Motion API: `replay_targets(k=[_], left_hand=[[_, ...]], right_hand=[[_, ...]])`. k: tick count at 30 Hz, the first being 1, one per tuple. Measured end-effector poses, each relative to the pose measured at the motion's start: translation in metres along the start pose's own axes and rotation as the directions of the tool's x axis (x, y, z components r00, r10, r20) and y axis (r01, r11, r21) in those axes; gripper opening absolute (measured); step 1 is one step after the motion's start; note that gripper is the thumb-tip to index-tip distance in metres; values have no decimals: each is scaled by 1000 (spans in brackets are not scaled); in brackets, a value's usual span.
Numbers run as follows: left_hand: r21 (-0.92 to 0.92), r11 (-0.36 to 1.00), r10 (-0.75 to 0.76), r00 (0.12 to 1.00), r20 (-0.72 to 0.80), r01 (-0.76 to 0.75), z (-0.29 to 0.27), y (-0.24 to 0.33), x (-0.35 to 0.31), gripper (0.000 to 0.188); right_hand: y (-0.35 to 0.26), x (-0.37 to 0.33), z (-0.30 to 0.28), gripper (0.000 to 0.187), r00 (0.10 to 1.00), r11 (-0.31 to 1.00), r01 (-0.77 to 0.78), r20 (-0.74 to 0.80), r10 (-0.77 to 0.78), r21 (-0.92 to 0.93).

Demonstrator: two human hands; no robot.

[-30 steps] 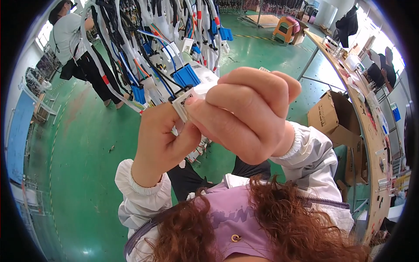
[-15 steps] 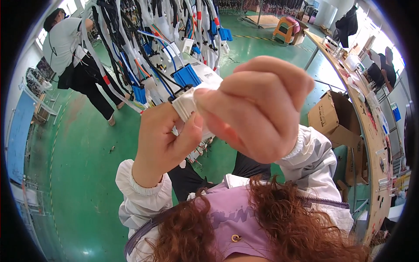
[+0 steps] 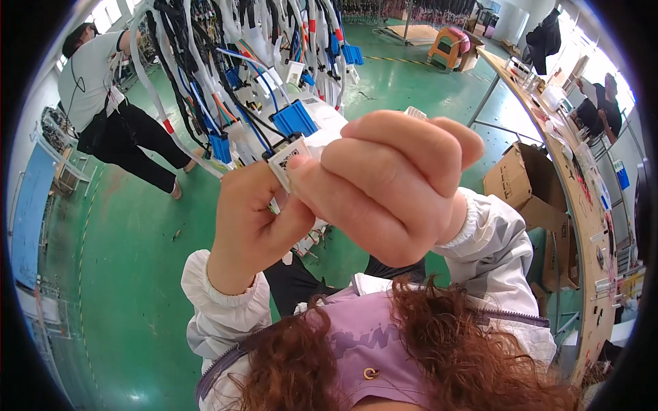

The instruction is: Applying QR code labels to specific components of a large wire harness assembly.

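In front of me a white connector (image 3: 282,169) hangs on dark and blue wires, its face bearing a small white label (image 3: 291,155) with a square printed code. My left hand (image 3: 250,222) is closed round the connector from the left and below. On the label rests the thumb of my right hand (image 3: 394,185), whose other fingers are curled in; what they may enclose is hidden. Just behind the connector sits a blue connector (image 3: 295,119) on the same bundle. Above the right knuckles shows a pale ridged edge (image 3: 415,112) that I cannot identify.
Wire harnesses (image 3: 233,48) with white, black and red-banded sleeves hang ahead. Another person (image 3: 103,103) stands at the far left, reaching into them. To the right are an open cardboard box (image 3: 524,178) and a long workbench (image 3: 548,130); an orange stool (image 3: 449,45) stands farther back.
My right hand has moved slightly left and down, its thumb now on the connector's face. The printed label has come into sight there. The person at left has shifted a little left.
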State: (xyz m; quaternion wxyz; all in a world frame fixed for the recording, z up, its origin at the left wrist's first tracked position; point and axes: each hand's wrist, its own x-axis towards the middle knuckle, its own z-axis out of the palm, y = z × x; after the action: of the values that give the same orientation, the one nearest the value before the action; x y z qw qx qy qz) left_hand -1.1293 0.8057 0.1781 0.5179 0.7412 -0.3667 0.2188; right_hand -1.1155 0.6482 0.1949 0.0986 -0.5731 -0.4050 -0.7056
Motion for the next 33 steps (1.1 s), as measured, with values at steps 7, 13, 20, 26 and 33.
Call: replay_targets(k=[7, 13, 20, 26, 33], left_hand=[[4, 999, 39, 999, -15, -39, 1, 2, 1, 6], [1, 1000, 13, 1000, -12, -13, 0, -1, -1, 7], [-10, 1000, -11, 1000, -12, 11, 0, -1, -1, 11], [-2, 998, 57, 998, -6, -57, -3, 2, -3, 10], [-29, 999, 21, 1000, -1, -21, -2, 2, -3, 9]], right_hand=[[0, 1, -4, 23, 999, 1000, -10, 32, 9, 8], [1, 5, -7, 24, 997, 999, -22, 75, 21, 24], [12, 14, -8, 29, 1000, 1000, -2, -26, 2, 1], [-3, 8, -3, 23, 999, 999, -24, -24, 23, -24], [-1, 8, -6, 22, 1000, 1000, -4, 31, 4, 7]])
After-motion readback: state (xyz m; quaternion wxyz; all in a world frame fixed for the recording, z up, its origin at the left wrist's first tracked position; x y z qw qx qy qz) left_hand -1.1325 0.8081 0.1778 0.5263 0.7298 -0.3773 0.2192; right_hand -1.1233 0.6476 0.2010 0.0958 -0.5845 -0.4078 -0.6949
